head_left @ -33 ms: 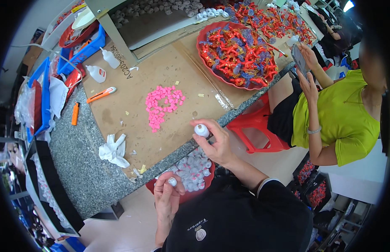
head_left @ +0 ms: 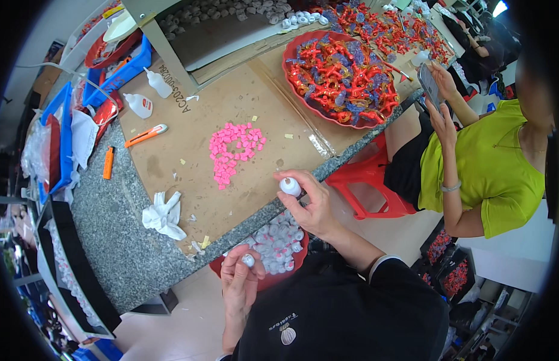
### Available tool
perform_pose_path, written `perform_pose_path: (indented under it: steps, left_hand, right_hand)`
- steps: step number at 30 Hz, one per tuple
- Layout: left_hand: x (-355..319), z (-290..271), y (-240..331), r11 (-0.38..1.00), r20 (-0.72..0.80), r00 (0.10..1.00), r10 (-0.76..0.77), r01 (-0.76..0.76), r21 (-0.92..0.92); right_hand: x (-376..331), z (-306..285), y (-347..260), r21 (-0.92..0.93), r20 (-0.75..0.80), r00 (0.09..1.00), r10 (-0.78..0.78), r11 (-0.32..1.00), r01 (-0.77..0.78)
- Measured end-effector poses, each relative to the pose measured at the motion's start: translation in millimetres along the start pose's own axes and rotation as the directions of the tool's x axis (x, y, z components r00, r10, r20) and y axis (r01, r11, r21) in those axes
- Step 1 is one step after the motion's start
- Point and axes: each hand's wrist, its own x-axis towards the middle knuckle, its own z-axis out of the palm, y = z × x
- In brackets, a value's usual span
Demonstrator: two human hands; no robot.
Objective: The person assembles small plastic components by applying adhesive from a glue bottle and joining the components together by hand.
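Note:
My right hand (head_left: pixel 315 207) is closed around a small white squeeze bottle (head_left: pixel 290 187), its tip facing upward, above the table's front edge. Lower and to the left, my left hand (head_left: pixel 237 287) pinches a small white rounded piece (head_left: pixel 248 260) between thumb and fingers. Just under that hand, close to my body, is a red bowl (head_left: pixel 303 251) full of similar white pieces, some with pink spots. Small pink blocks (head_left: pixel 234 146) lie in a loose pile on the cardboard sheet (head_left: pixel 189 135) beyond my hands.
A large red bowl (head_left: pixel 285 67) of red and purple plastic pieces stands at the back right. An orange cutter (head_left: pixel 146 136), two white bottles (head_left: pixel 139 106) and a crumpled white glove (head_left: pixel 164 215) lie leftward. On the right, a person in yellow-green (head_left: pixel 472 168) holds a phone (head_left: pixel 430 85).

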Motion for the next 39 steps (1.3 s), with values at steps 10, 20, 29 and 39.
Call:
perform_pose_path:
  steps: [10, 20, 29, 39]
  left_hand:
    - [3.6, 4.6, 1.7, 0.995, -0.040, 0.999, 0.007, -0.003, 0.097]
    - [5.9, 6.6, -2.5, 0.992, -0.058, 0.997, 0.043, -0.036, 0.124]
    - [8.5, 10.5, 3.1, 0.995, -0.135, 0.988, 0.081, -0.073, 0.067]
    - [22.8, 12.1, 2.3, 0.988, -0.072, 0.985, 0.156, -0.156, 0.006]
  right_hand:
    - [4.8, -10.1, 1.2, -0.045, -0.074, 0.997, 0.002, 0.999, -0.005]
    - [35.7, -39.7, 17.0, -0.039, -0.316, 0.947, 0.060, 0.996, -0.076]
    - [-10.6, -16.0, -17.6, 0.029, 0.013, 0.993, 0.117, 0.993, -0.118]
    - [-35.3, -17.2, -29.9, 0.048, 0.298, 0.955, 0.004, 0.999, -0.019]
